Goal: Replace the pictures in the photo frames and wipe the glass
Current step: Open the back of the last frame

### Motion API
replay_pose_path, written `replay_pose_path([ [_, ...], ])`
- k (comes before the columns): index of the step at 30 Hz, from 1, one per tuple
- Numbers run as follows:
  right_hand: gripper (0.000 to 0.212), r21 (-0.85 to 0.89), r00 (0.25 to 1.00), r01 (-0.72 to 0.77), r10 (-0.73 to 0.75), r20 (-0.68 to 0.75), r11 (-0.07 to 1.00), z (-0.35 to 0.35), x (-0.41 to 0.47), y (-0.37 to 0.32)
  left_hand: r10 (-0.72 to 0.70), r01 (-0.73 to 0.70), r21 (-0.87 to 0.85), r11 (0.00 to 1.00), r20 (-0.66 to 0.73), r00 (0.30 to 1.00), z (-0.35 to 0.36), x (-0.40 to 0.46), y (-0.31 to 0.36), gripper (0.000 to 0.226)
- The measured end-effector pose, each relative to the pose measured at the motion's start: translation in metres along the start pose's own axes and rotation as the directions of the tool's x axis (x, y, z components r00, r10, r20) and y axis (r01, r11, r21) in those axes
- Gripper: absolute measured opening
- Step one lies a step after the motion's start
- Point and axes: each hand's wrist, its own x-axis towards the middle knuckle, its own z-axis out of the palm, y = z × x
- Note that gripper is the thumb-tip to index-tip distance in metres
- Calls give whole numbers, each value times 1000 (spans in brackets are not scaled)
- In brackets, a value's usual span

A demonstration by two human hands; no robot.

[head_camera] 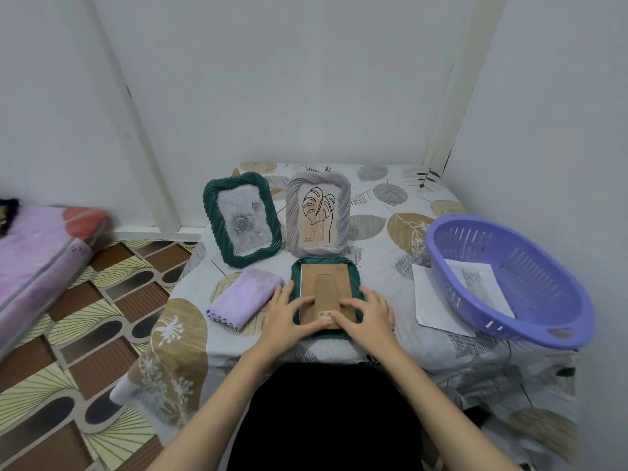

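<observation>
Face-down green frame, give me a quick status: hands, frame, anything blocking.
Left hand and right hand both pressing the brown backing board. Face-down green frame flat on tablecloth, backing still in. Lilac cloth beside it, not blocking.

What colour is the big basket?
Purple, seen best in the head view: the basket on the table's right side.

Both your forearms reach forward and converge, bare to the elbow. Your left hand lies palm down, fingers extended and angled inward. Your right hand mirrors it, fingers flat, tips nearly meeting.
</observation>
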Motion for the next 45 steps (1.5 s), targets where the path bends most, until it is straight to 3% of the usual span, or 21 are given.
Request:
replay_pose_path([
  [12,39,213,998,-9,22,-58,977,-6,-6,-2,36,-53,-147,988,-112,993,0,-3,10,83],
  [14,39,231,998,-13,26,-53,973,-8,-6,-4,38,-62,-164,984,-145,989,0,-1,15,70],
  [16,38,272,999,-14,26,-42,962,-9,-7,-6,-5,-37,-251,967,-166,986,-1,3,18,44],
  [20,36,335,998,-9,28,-52,942,-13,-7,-6,-93,11,-441,898,-164,982,-3,8,23,20],
  [22,34,342,999,-3,17,-37,940,-11,-7,-7,-151,45,-586,809,-133,980,-5,10,25,14],
  [24,28,379,1000,22,-15,-20,925,-7,-4,-7,-197,80,-710,700,-84,977,-7,11,23,23],
  [26,21,448,994,76,-33,-102,891,-3,3,-4,-246,100,-781,616,-71,967,-11,13,20,35],
  [27,22,427,986,86,-16,-166,900,-3,9,-1,-270,103,-803,587,-74,960,-15,13,18,41],
  [29,33,211,975,-5,52,-218,977,-9,18,2,-303,106,-812,573,-90,949,-28,11,17,48],
  [31,42,-90,979,-148,133,-157,985,-12,24,6,-303,113,-783,611,-99,948,-37,11,10,52],
  [33,43,-252,984,-168,148,-97,953,-14,27,4,-300,130,-768,627,-85,950,-42,12,4,54],
  [36,40,-264,986,-163,145,-85,951,-16,29,5,-290,145,-738,659,-71,954,-44,11,1,57],
  [40,40,-295,979,-190,160,-124,936,-33,27,21,-207,124,-596,793,-73,975,-40,11,-1,57],
  [42,40,-302,975,-209,175,-137,930,-43,25,34,-150,108,-395,913,-76,986,-35,13,-1,55],
  [43,40,-289,975,-209,177,-133,934,-48,24,41,-108,89,-193,977,-89,990,-33,15,-2,53],
  [45,41,-233,980,-183,158,-121,955,-53,23,52,-27,52,232,971,-112,993,-31,16,-3,51],
])
